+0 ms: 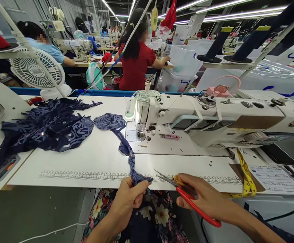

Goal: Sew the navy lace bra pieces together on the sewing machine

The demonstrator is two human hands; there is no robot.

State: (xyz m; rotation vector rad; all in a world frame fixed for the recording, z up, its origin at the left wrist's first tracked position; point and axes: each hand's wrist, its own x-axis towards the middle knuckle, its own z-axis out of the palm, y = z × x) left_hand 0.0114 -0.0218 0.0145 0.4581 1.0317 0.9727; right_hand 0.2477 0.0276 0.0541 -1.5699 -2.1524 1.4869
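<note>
My left hand (128, 199) pinches the end of a navy lace bra piece (132, 161) at the table's front edge. From there the strip runs back over the white tabletop to a patterned cup (108, 121) beside the sewing machine's needle area. My right hand (199, 194) grips a pair of red-handled scissors (187, 197). Their blades point left, slightly parted, a short way from the fabric end and not touching it. Left of the cup lies a heap of similar navy lace pieces (48, 125).
A white sewing machine (177, 114) stands behind my hands, with thread snips (169, 136) on its bed. A printed ruler (86, 175) runs along the front edge. A yellow tape measure (246, 173) hangs at right. A fan (37, 69) and seated co-workers (138, 64) are beyond.
</note>
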